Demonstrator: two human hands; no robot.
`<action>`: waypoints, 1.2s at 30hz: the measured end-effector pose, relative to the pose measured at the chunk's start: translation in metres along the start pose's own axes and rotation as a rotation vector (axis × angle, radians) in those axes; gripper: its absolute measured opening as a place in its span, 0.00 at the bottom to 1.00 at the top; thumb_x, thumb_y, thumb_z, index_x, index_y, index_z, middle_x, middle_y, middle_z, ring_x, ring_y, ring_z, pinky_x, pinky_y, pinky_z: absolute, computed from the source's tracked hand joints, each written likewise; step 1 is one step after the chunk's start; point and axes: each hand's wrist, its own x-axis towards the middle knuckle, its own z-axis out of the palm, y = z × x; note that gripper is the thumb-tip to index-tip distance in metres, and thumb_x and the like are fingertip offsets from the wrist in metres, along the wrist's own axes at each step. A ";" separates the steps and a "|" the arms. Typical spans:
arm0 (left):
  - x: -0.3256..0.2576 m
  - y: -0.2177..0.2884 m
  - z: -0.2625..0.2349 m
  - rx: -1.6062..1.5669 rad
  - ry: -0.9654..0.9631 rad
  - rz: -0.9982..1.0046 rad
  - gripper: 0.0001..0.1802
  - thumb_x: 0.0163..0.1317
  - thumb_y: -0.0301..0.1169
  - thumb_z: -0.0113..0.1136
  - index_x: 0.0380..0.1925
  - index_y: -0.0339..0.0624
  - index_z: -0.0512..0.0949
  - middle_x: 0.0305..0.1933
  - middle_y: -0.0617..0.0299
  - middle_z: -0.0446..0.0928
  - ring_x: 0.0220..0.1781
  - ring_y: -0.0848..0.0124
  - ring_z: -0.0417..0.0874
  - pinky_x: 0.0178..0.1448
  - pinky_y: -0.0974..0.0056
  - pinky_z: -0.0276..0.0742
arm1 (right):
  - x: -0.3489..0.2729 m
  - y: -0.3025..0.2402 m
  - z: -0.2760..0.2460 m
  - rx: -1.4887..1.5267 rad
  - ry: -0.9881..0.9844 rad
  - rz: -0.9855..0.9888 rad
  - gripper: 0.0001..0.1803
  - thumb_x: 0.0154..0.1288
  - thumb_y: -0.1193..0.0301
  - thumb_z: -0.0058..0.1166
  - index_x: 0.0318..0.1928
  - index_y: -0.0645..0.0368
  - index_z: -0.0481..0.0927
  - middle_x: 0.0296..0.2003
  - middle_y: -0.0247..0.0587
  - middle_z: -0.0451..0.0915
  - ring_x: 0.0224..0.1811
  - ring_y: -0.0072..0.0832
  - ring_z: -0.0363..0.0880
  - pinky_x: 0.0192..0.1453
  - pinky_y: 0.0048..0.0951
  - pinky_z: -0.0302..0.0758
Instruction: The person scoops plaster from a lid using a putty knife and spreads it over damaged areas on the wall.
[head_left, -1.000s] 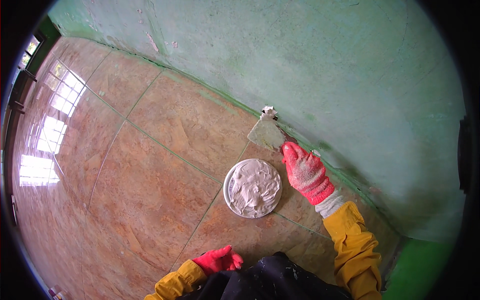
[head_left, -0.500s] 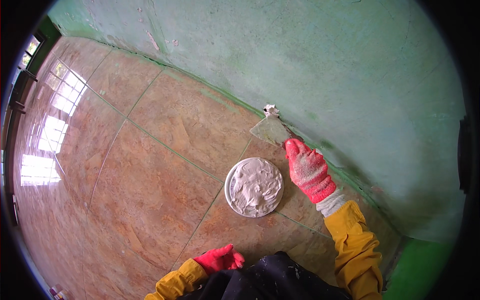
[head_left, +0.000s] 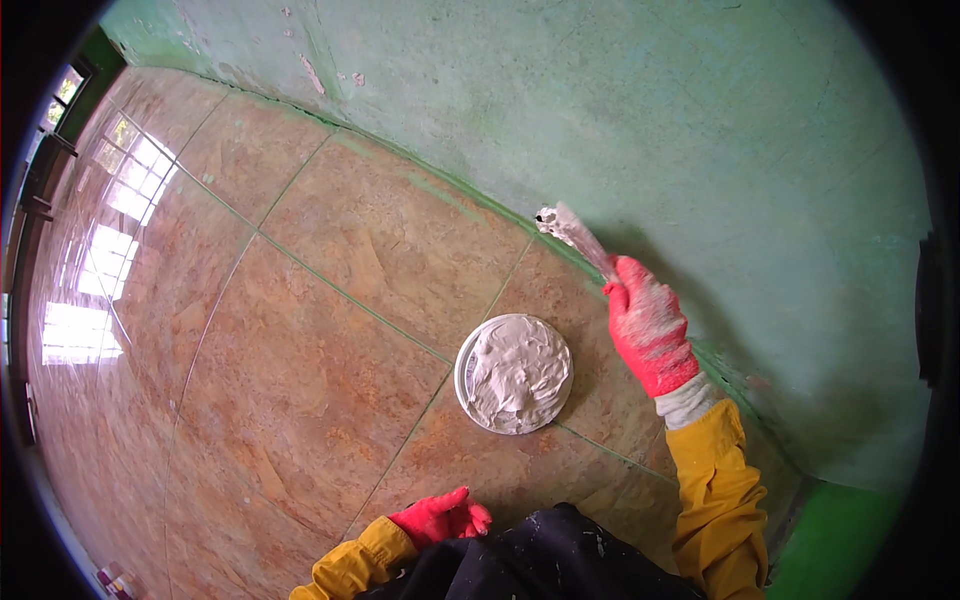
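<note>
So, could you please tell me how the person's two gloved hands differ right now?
The right hand is stretched out toward the green wall, while the left hand stays tucked low near the body. The right hand is closed on a putty knife; the left hand holds nothing visible. The right glove looks dusted with white filler; the left looks cleaner. Both wear red gloves and yellow sleeves.

Counted: 1 putty knife (head_left: 570, 232), smeared w/ filler. 1 round white lid (head_left: 514, 373) piled w/ putty. 2 red gloves are seen, i.e. 1 on the left hand (head_left: 441, 517), 1 on the right hand (head_left: 648, 328). 2 yellow sleeves (head_left: 715, 500) are seen.
</note>
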 end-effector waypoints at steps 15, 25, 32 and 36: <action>-0.009 0.014 -0.010 -0.055 -0.030 -0.026 0.31 0.65 0.54 0.42 0.43 0.32 0.76 0.39 0.52 0.79 0.41 0.65 0.79 0.49 0.64 0.73 | -0.001 0.002 0.003 0.052 0.045 0.111 0.10 0.60 0.72 0.46 0.42 0.56 0.74 0.33 0.48 0.79 0.35 0.49 0.77 0.37 0.45 0.73; -0.026 0.014 -0.010 0.009 -0.050 0.014 0.32 0.64 0.56 0.42 0.43 0.35 0.76 0.41 0.55 0.78 0.39 0.69 0.78 0.47 0.67 0.72 | 0.004 -0.029 -0.005 0.260 0.074 0.126 0.11 0.59 0.75 0.47 0.44 0.58 0.74 0.33 0.47 0.79 0.35 0.47 0.78 0.36 0.40 0.74; -0.032 0.012 -0.022 0.004 -0.047 0.013 0.32 0.64 0.56 0.42 0.43 0.35 0.76 0.42 0.54 0.78 0.40 0.69 0.78 0.47 0.67 0.73 | 0.009 -0.027 0.025 0.140 0.021 -0.014 0.12 0.58 0.76 0.47 0.43 0.57 0.75 0.36 0.46 0.80 0.37 0.47 0.78 0.39 0.41 0.75; -0.035 0.012 -0.030 0.007 -0.061 0.022 0.32 0.64 0.55 0.42 0.43 0.34 0.76 0.42 0.54 0.78 0.40 0.68 0.79 0.47 0.66 0.73 | 0.006 -0.032 0.024 0.192 0.052 0.029 0.13 0.58 0.76 0.47 0.44 0.57 0.75 0.37 0.46 0.80 0.37 0.46 0.78 0.39 0.41 0.75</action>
